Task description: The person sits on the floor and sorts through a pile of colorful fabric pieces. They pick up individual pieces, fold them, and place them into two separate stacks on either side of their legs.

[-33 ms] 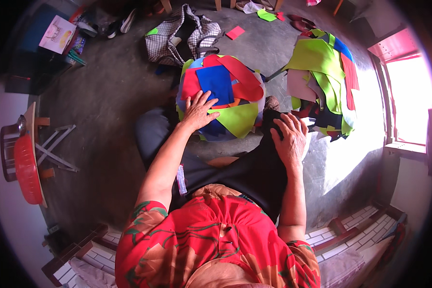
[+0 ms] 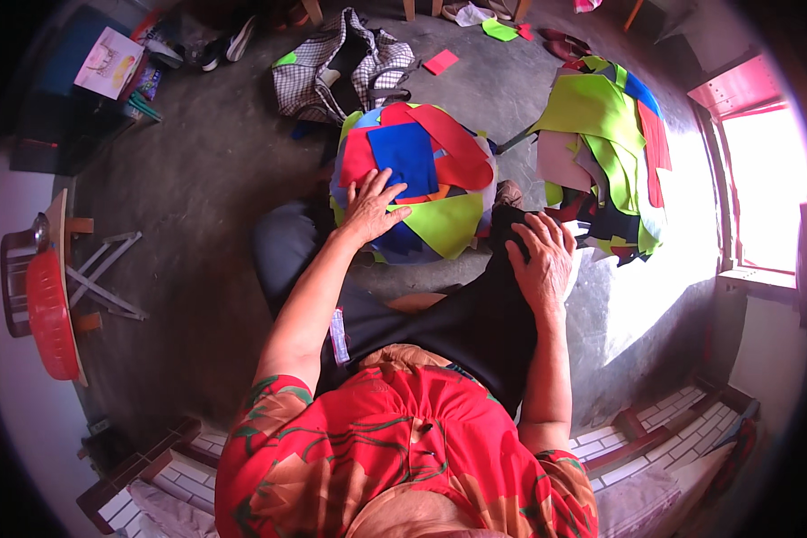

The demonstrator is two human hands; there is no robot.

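My left hand (image 2: pixel 370 208) lies open on a rounded heap of fabric scraps in front of me, fingers spread. Its fingertips touch the lower edge of a blue cloth piece (image 2: pixel 403 154) on top. Around that piece are red cloth scraps (image 2: pixel 453 139) and a lime-green cloth piece (image 2: pixel 438 226). My right hand (image 2: pixel 544 255) rests open on my dark-trousered right knee, holding nothing. Beyond that knee stands a second heap of scraps, draped with a large lime-green cloth (image 2: pixel 592 100) and a red strip (image 2: pixel 649 148).
A checked bag (image 2: pixel 309 79) lies on the grey floor (image 2: pixel 179 224) behind the nearer heap. A red scrap (image 2: pixel 440 62) lies beside it. At the left stand a red basin (image 2: pixel 49 314) and a folding stand (image 2: pixel 106 276). Sunlight enters through the window (image 2: pixel 762 188) at right.
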